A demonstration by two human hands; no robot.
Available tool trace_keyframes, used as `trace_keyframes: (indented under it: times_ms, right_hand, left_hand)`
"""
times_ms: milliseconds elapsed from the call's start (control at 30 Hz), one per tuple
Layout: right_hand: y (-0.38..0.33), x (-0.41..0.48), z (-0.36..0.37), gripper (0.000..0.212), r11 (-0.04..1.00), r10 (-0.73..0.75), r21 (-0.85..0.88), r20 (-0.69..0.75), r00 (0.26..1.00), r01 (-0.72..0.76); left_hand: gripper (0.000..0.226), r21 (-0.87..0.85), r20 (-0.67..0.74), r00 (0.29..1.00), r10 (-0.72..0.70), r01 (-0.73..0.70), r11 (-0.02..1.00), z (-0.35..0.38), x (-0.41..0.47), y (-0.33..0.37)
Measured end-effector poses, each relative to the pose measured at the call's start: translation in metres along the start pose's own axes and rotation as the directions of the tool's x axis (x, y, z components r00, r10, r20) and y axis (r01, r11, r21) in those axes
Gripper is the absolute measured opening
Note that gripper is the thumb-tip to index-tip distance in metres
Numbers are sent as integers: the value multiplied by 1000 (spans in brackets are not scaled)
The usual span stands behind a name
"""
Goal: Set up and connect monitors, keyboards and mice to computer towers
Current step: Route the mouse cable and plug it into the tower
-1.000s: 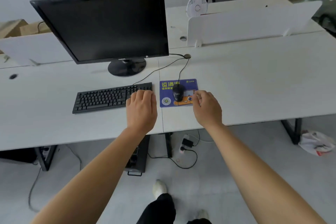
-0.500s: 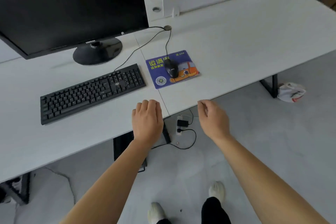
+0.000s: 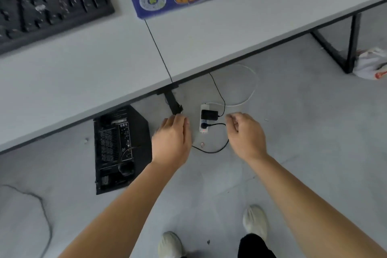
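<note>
Your left hand (image 3: pixel 171 140) and right hand (image 3: pixel 245 134) hang relaxed and empty. The computer tower (image 3: pixel 119 148) lies just left of your left hand, long axis near-to-far.

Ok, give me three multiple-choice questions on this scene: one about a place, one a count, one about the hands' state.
1. The computer tower stands: A on a shelf; B on the floor at the desk edge; C on a chair.
2. Plugs in the power strip: A none; B two; C five.
3. The left hand and right hand: A hold nothing; B carry a box; C hold screwdrivers.
Answers: B, it sits on the floor below the desk edge. B, an adapter and one plug show. A, both hover empty.
</note>
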State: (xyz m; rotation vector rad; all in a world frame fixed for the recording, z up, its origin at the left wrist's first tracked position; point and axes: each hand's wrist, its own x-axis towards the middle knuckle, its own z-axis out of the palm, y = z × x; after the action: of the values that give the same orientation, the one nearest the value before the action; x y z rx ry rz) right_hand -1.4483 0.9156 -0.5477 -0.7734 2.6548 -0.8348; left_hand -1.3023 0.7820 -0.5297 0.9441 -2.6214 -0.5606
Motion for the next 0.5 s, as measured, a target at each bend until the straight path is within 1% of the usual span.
trace_keyframes:
  times_ms: [33, 100, 167, 233, 367, 500]
  right_hand:
    - [13, 8, 21, 23, 1000, -7, -1, 12, 1000, 7]
    - [26, 23, 49, 22, 1000, -23, 0, 48, 999, 23]
    - [42, 40, 80, 22, 999, -41, -4, 76, 996, 42]
    - [56, 63, 109, 24, 998, -56, -15, 95, 994, 58]
    - [81, 105, 163, 25, 995, -101, 1, 65, 993, 101]
    - [101, 144, 212, 26, 990, -137, -11, 42, 990, 138]
  left_hand:
    - [31, 2, -13, 1000, -24, 24, 1000, 23, 3, -11]
    - [26, -26, 13, 995, -101, 101, 995, 49, 12, -27]
    - [24, -14, 14, 991, -135, 135, 991, 82, 19, -44]
    - [23, -25, 8, 988, -155, 155, 988, 112, 31, -61]
    - [25, -26, -38, 983, -182, 181, 983, 166, 57, -93]
    - [27, -21, -112, 981, -161, 160, 987, 218, 78, -126]
